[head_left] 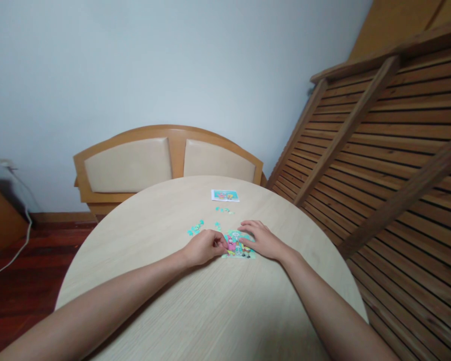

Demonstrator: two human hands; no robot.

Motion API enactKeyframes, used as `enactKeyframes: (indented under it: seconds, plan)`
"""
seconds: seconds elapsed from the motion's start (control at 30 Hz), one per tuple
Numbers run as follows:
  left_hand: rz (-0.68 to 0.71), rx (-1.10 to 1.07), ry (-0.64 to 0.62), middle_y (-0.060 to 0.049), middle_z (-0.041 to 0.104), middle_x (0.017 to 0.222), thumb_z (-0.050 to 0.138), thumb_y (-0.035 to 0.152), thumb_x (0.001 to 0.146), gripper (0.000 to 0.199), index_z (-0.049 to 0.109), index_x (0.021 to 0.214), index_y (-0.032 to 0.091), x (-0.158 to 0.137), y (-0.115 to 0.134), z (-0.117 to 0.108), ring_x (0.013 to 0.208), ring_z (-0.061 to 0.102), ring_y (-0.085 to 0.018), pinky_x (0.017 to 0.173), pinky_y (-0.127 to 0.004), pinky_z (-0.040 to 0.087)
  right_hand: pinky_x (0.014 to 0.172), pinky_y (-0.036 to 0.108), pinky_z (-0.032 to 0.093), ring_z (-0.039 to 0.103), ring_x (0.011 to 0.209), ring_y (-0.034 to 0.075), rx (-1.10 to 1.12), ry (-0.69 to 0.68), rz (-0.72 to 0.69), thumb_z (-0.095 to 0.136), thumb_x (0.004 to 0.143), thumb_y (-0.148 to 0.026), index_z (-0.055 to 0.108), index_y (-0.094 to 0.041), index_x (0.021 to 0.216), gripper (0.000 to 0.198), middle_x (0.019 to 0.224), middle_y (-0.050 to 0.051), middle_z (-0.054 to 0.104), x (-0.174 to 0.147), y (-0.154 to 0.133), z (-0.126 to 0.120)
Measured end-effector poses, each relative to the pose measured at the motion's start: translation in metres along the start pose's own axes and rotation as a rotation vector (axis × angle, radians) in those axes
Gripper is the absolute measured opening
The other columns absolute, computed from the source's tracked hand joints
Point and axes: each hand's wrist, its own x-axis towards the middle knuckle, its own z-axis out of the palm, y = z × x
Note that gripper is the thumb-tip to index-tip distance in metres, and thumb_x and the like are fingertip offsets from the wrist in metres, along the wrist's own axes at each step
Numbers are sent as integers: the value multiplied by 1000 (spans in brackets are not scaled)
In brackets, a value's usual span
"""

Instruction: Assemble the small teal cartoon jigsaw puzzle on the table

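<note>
A partly assembled jigsaw puzzle [237,245] with pink, yellow and turquoise cartoon figures lies flat on the round table. At its left edge, my left hand [206,247] is closed in a pinch on a puzzle piece, mostly hidden by the fingers. My right hand [261,239] rests over the puzzle's right side, fingers stretched out and touching its surface. Loose turquoise puzzle pieces [196,228] lie beyond my left hand. Another small group of loose pieces [224,210] sits farther back, and a piece [218,225] lies just above the puzzle.
A picture card [225,196] with a similar cartoon scene lies near the far edge of the pale round table [165,311]. Behind it stands a padded wooden headboard [131,165] against the wall. A slatted wooden frame [383,150] leans at the right. A white cable [28,225] hangs at left.
</note>
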Motion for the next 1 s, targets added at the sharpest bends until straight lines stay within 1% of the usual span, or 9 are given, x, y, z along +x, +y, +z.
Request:
enactKeyframes:
  seconds: [0.23,0.43,0.57,0.63,0.73,0.77,0.87,1.0]
  plan:
    - [-9,110,18,-2,71,77,64,31,80,19,74,89,17,-1,1,-1,66,59,-15,56,-22,38,105,47,40,51,123,28,6,14,-5,62,89,-48,66,-25,120,39,131,11,60,0,1,1]
    - [-12,210,34,0,71,77,63,31,83,17,73,89,19,-2,4,-2,65,59,-15,55,-22,36,105,46,40,51,123,27,-5,2,-1,61,90,-48,66,-25,120,39,132,11,59,0,0,1]
    - [5,300,29,0,71,78,61,32,86,17,73,92,22,-2,6,-10,66,61,-15,57,-23,37,105,46,40,51,124,27,-6,-1,0,61,90,-48,65,-24,121,39,132,11,59,-1,-1,0]
    - [35,381,44,-1,72,83,59,32,88,17,72,94,23,-2,4,-18,72,63,-17,61,-25,41,105,46,40,51,124,27,-8,-1,-5,61,90,-48,65,-25,121,39,132,10,59,-1,-1,-1]
    - [92,531,139,-6,72,100,58,30,89,18,71,97,22,-1,-8,-37,94,64,-23,78,-30,47,104,45,40,52,122,27,-4,2,-38,61,91,-47,66,-25,119,36,130,10,60,0,-6,-4]
    - [98,549,150,-7,71,102,58,31,89,19,71,99,21,0,-14,-44,97,63,-23,82,-31,47,104,45,41,53,121,27,2,6,-59,61,91,-46,66,-25,118,35,129,10,61,1,-10,-5]
    - [145,548,136,-9,68,111,58,34,90,23,69,105,20,2,-35,-66,103,61,-23,92,-33,47,101,42,42,56,116,25,36,14,-140,60,92,-42,69,-26,111,27,123,8,64,4,-28,-9]
    - [199,572,68,-11,63,125,57,36,91,32,65,117,18,1,-58,-91,114,58,-24,101,-35,44,94,37,44,61,103,22,77,-28,-254,63,91,-37,72,-27,100,17,106,5,70,7,-58,-10]
